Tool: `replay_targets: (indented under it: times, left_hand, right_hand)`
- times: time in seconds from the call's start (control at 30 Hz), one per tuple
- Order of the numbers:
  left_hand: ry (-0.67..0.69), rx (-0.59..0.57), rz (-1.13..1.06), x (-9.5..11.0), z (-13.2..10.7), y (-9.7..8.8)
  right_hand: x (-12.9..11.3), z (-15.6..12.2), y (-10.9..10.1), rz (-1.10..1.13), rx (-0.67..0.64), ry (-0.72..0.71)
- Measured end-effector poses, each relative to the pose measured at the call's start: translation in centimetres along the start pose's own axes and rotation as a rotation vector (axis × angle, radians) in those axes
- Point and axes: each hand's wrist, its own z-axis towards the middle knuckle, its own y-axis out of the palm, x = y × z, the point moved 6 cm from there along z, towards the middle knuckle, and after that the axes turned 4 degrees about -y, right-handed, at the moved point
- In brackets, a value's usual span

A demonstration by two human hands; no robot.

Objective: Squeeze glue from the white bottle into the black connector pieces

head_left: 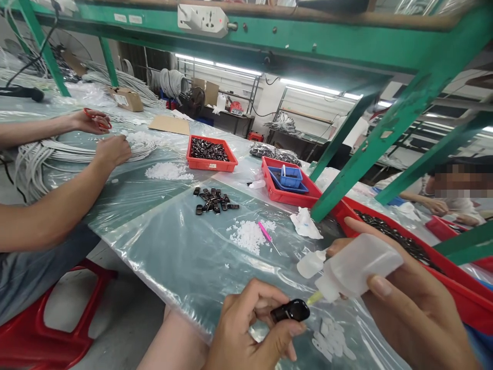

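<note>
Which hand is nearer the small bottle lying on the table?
Right. The right hand, holding a squeeze bottle, is beside the small bottle; the left hand, holding a black part, is farther, below-left.

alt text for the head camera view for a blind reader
The person's left hand holds a small black part while the right hand points a squeeze bottle at it over a plastic-covered table. Beside them a co-worker handles white cables.
</note>
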Motion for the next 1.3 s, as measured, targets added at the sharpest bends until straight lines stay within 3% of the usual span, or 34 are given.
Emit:
replay_targets:
  times: [0.17,0.37,0.5,0.73,0.97,1.3]
  left_hand:
    - [0.028,-0.018,-0.001,0.7,0.0,-0.1]
    - [0.025,-0.011,-0.015,1.4,0.0,0.0]
    - [0.038,0.034,0.092,1.0,-0.1,-0.3]
    - [0.281,-0.031,0.128,1.9,-0.1,0.1]
    - [0.168,-0.067,0.096,1.1,0.2,0.2]
    - [0.171,-0.074,0.115,1.3,0.1,0.3]
  right_hand:
    - [-0.2,-0.3,-0.4,-0.015,0.077,0.024]
    - [0.1,-0.1,-0.2,-0.039,0.006,-0.015]
    - [0.2,0.1,-0.2,-0.039,-0.040,-0.042]
    - [0.5,0.0,-0.4,-0.037,-0.037,-0.037]
    - [1.0,-0.2,-0.1,0.010,-0.086,-0.017]
    - [1.0,0.0,0.1,0.001,-0.121,-0.068]
